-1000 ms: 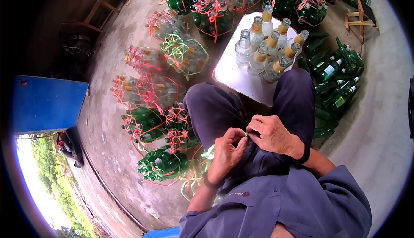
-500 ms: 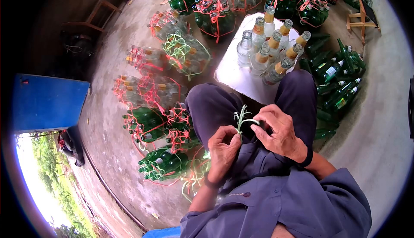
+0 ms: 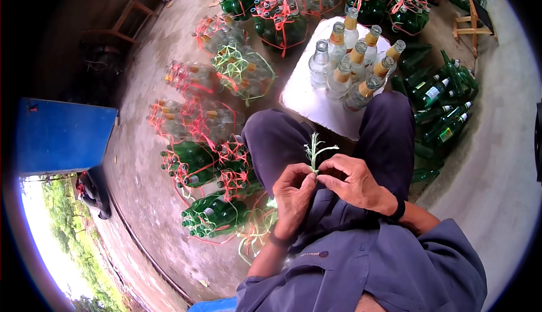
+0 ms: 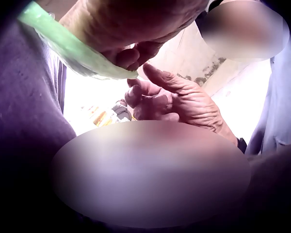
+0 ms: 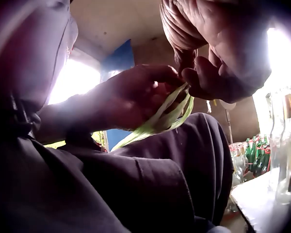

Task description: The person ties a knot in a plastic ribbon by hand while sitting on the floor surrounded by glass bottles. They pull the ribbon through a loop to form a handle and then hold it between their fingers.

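Over the lap, my left hand [image 3: 292, 196] pinches a pale green plastic strip [image 3: 314, 154] between thumb and forefinger. Its frayed, split ends stick up past the fingertips. My right hand [image 3: 358, 183] meets it from the other side, thumb and forefinger pinching the strip right beside the left fingertips. In the right wrist view the green strip [image 5: 160, 121] hangs as a loose, flattened length below the joined fingertips. The left wrist view shows a wide band of the same strip [image 4: 80, 51] running down to the fingers.
Clear glass bottles [image 3: 339, 80] stand on a white-topped stand [image 3: 307, 100] in front of the knees. Loose green bottles [image 3: 435, 94] lie to the right. Bundles of bottles tied with red strips [image 3: 197, 120] cover the floor at left; a tangle of green strips [image 3: 257, 230] lies near the left forearm.
The strip's frayed ends came into view above the fingers. The right hand first drew one end aside to the right, then moved back left to pinch beside the left fingertips.
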Available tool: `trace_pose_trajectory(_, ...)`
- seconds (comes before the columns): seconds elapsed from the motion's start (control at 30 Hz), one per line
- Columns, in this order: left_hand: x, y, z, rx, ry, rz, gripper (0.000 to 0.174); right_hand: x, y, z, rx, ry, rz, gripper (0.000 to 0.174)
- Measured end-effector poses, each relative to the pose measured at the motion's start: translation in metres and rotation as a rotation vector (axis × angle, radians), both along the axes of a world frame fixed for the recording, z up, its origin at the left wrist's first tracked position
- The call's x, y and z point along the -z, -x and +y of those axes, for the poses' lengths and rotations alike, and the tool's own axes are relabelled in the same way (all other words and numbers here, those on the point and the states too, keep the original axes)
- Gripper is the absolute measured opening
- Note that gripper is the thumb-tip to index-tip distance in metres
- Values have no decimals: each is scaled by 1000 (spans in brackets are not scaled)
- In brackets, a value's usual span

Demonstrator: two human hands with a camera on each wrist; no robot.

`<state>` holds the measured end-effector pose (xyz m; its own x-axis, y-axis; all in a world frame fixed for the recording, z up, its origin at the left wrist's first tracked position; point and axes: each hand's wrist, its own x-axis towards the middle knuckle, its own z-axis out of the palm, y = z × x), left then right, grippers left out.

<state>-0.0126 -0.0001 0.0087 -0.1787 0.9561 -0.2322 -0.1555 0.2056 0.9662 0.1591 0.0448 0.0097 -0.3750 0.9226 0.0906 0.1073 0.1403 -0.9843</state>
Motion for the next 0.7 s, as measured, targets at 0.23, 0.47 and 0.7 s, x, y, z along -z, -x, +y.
trace_pose_trajectory(0.23,6,3,-2,55,13,-73,10,4,2,0,13,-33,-27,10)
trace_pose_trajectory(0.47,0,2,4,83,97,25,7,9,7,2,46,-362,-160,16)
trace_pose_trajectory(0.7,-11,8,11,232,8,456,5,5,4,6,-13,-527,-255,19)
